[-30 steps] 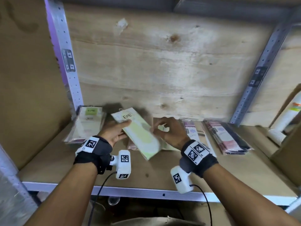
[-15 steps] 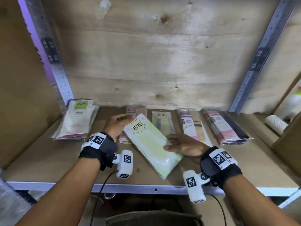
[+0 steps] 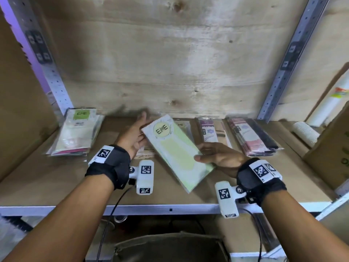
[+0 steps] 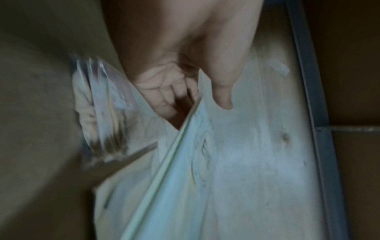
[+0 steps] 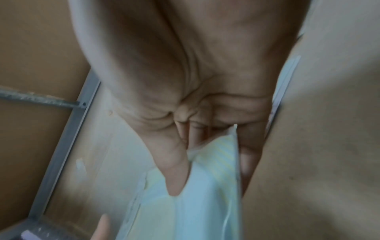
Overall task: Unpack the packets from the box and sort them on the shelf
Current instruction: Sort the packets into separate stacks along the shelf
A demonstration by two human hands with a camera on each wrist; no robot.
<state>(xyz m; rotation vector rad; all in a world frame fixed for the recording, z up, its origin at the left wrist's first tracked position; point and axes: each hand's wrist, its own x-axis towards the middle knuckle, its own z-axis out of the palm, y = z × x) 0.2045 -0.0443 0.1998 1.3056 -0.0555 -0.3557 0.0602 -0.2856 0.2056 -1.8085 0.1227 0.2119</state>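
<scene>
The right hand [image 3: 220, 157] pinches a pale yellow-green packet [image 3: 177, 152] near its lower right edge, thumb on the printed face and the fingers beneath it; the right wrist view shows the thumb [image 5: 174, 175] pressed onto the plastic sleeve. The left hand [image 3: 132, 137] lies spread, fingers straight, its palm side against the packet's upper left edge. A round badge near the packet's far end reads "ENE". The packet is long and narrow and held above the wooden shelf [image 3: 47, 182], its long axis running diagonally: the badge end points away and to the left, the plain end toward the person and to the right. On the shelf behind it lies another packet with an "ENE" badge [image 3: 182, 125], mostly hidden. At far left sits a stack of packets [image 3: 75, 135] whose green label also reads "ENE". To the right lie a purple-labelled packet [image 3: 209, 131] and a pink and black stack [image 3: 251, 137]; their print is too small to read.
</scene>
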